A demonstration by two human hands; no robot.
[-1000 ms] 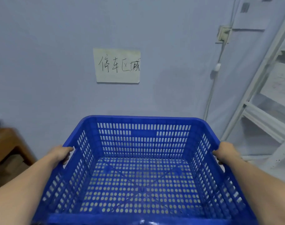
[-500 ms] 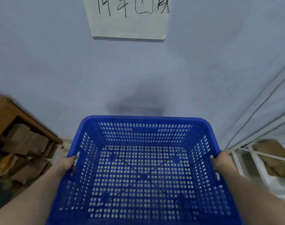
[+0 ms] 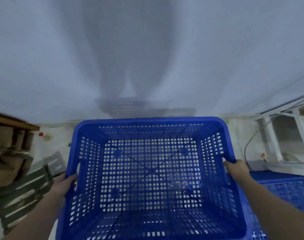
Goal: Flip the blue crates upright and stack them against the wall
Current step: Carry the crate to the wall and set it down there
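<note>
Blue perforated plastic crate [image 3: 151,179] sat upright between both hands: the left hand [image 3: 63,185] gripped its left rim, the right hand [image 3: 238,170] clasped its right rim. Its far edge was near the pale wall [image 3: 147,49]. Another blue crate [image 3: 286,191] lay just right.

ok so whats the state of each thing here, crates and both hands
held blue crate: upright, open side up, empty, carried near the wall
left hand: grips the crate's left rim
right hand: grips the crate's right rim
second blue crate: low at the right, partly hidden; which way up, cannot tell
</note>
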